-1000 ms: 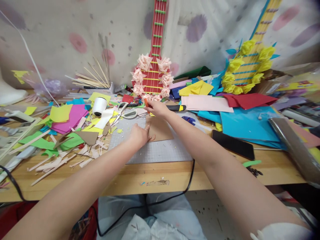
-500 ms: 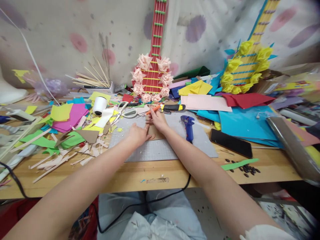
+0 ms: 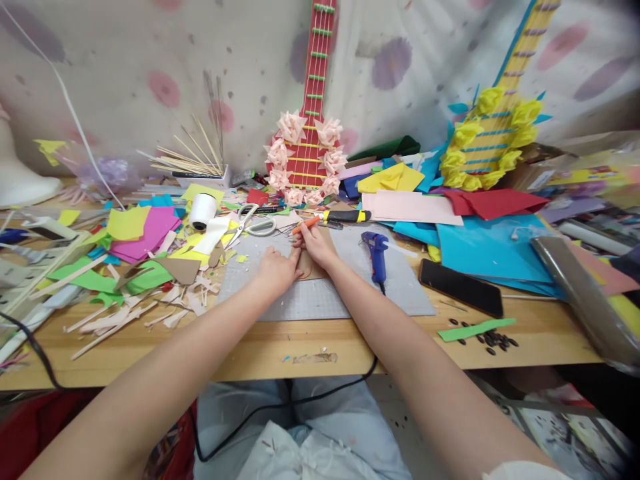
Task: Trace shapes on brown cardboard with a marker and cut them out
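Observation:
A piece of brown cardboard [image 3: 315, 267] lies on the grey cutting mat [image 3: 270, 310], partly covered by my hands. My left hand [image 3: 280, 270] rests on the cardboard's left side with its fingers stretched out, pressing it down. In my right hand [image 3: 317, 247] is an orange pen [image 3: 306, 225], held in a writing grip; its tip is hidden behind the fingers. The two hands almost touch. A curved line shows on the cardboard near the left fingertips. To the right of my right hand lies a blue glue gun [image 3: 376, 257] on the mat.
Scissors [image 3: 253, 223], a white roll [image 3: 203, 211] and paper scraps [image 3: 145, 307] lie to the left. A yellow-black cutter [image 3: 347, 216] sits behind my hands. At right are a phone [image 3: 461, 287] and blue sheets [image 3: 493, 250]. A red paper guitar [image 3: 305, 157] stands behind.
My right hand has turned slightly, and more cardboard shows to its right. My left hand has shifted a little right, closer to it. The view has moved slightly.

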The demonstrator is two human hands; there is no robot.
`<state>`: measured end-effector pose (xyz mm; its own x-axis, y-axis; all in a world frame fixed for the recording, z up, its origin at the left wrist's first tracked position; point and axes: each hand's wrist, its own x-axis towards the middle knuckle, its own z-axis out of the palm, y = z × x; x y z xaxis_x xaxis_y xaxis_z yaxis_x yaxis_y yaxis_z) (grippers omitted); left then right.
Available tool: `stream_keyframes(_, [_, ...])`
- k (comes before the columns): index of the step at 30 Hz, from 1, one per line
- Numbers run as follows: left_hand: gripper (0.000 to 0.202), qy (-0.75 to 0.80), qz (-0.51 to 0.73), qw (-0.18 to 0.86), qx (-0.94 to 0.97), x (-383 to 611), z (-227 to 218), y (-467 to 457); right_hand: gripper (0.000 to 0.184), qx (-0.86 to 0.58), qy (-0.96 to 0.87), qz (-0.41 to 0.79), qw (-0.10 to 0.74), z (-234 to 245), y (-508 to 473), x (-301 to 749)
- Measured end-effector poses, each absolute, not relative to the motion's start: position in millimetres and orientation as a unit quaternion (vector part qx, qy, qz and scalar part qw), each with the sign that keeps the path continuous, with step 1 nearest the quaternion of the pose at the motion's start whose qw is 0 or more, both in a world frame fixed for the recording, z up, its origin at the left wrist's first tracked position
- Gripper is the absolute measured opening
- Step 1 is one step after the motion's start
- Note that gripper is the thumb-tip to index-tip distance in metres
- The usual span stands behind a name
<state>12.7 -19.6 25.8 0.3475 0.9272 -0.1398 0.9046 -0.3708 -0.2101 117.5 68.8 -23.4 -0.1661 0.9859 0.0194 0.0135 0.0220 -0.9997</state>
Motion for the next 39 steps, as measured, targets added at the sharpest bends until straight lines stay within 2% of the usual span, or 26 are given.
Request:
stream_keyframes(9, [0.048,-0.575,0.072,0.057,-0.813,14,24,-26,0.012,-0.46,-0.539,0.541,0.453,-22,69,116])
stream_keyframes(14, [0.051,-0.579,0.116,0.046,-0.806,16,23,-25,0.014,-0.46,-0.537,0.558,0.435,-16,71,119])
stream_keyframes(17, [0.054,-0.598,0.152,0.023,-0.787,22,21,-24,0.017,-0.447,-0.572,0.565,0.393,-9,76,122])
stream_keyframes(22, [0.057,-0.629,0.164,-0.009,-0.76,28,18,-23,0.019,-0.398,-0.716,0.515,0.252,4,82,126])
stream_keyframes(24, [0.055,-0.627,0.171,-0.017,-0.76,29,19,-23,0.018,-0.384,-0.738,0.508,0.222,8,81,125])
stream_keyframes(34, [0.056,-0.625,0.165,-0.032,-0.762,28,22,-23,0.015,-0.368,-0.78,0.471,0.187,0,83,121])
stream_keyframes(39, [0.057,-0.62,0.174,-0.034,-0.764,27,21,-22,0.02,-0.388,-0.84,0.349,0.147,11,83,124])
